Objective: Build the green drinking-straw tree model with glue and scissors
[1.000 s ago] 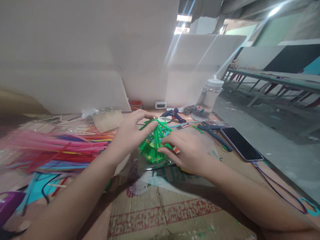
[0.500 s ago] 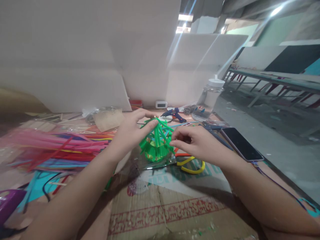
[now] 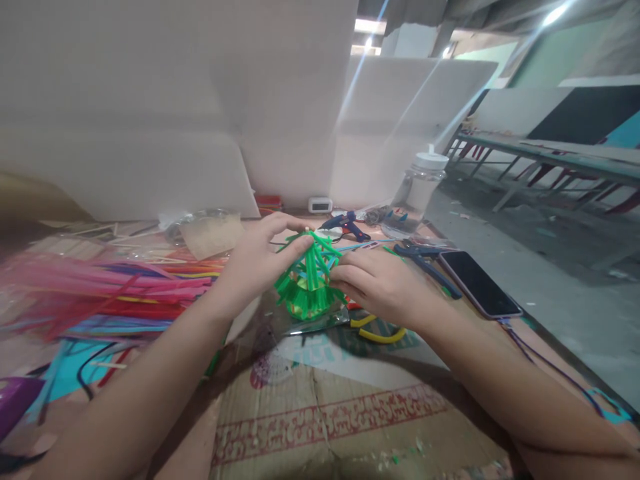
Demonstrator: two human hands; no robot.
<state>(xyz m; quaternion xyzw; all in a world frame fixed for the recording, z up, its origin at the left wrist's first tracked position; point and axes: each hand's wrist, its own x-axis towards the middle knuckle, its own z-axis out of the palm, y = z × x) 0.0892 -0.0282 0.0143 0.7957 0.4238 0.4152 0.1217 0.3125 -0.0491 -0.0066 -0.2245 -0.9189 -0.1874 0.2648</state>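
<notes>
From the head view, looks down on a cluttered table (image 3: 193,427), with a green model (image 3: 311,293) upright near the middle (cone-shaped, with a ragged fringe of strips round its lower part). Pinches the model's peak with the left hand (image 3: 263,257), thumb on the near side, fingers curved over the far side. Reaches in from the right with the right hand (image 3: 380,283), fingers bent and bunched together at the model's right flank; cannot tell whether pinching a strip there or merely touching.

Just on the near side of the model, scissors (image 3: 320,323), blade pointing left, yellow handles close by the right hand. Nearer, cardboard (image 3: 270,457) with a red printed band. To the left, a loose bundle of coloured strips (image 3: 115,287), mostly pink and red; at the near left, a purple object (image 3: 17,400), cut off by the view's edge.

To the right, a phone (image 3: 480,283) with a dark screen, just beside blue-handled pliers (image 3: 445,281). Farther back, a glue gun (image 3: 345,223) and a clear bottle (image 3: 423,183) with a white lid.
</notes>
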